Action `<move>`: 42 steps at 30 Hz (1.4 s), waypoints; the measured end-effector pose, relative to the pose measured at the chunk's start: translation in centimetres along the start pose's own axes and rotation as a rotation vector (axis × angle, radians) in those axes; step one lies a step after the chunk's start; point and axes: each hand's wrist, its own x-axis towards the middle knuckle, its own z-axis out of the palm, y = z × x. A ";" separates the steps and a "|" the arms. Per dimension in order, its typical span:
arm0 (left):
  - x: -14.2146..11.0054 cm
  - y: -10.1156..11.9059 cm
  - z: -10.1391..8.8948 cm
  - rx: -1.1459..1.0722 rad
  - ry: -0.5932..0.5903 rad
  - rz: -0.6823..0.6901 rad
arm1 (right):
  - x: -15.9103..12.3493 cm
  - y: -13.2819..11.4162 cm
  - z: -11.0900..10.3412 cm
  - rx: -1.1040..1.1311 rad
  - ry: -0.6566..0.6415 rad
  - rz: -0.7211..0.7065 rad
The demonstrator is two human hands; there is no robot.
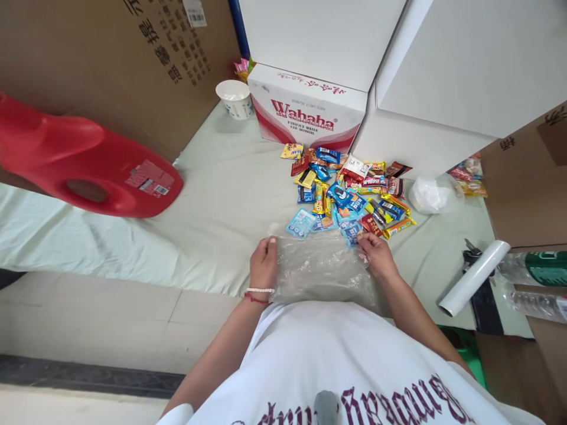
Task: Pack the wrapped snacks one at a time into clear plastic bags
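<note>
A clear plastic bag (321, 268) is stretched flat between my hands at the front edge of the table. My left hand (264, 262) pinches its left upper corner, thumb on top. On the other side my right hand (375, 254) grips the right upper corner between thumb and fingers. Just beyond the bag lies a loose pile of small wrapped snacks (343, 192) in blue, yellow, red and white packets. A light blue packet (301, 223) lies nearest the bag's far edge. Through the film I see only the table; no contents show.
Behind the snacks stands a Wahaha water carton (310, 112), with a paper cup (235, 99) on its left. A big red jug (101, 165) is at the left. To the right are a crumpled white bag (432, 193), a white roll (475, 277) and plastic bottles (531, 268).
</note>
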 end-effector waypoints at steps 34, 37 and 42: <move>-1.4 -0.1 -0.7 1.038 -0.614 0.552 | 0.0 -8.1 2.6 -1.222 -0.386 -0.793; -1.6 -0.4 -1.0 1.021 -0.560 0.559 | -3.4 -4.0 5.2 -1.343 -0.598 -0.672; -3.1 -1.7 -3.7 0.919 -0.431 0.759 | -4.0 -0.7 4.3 -1.202 -0.551 -0.680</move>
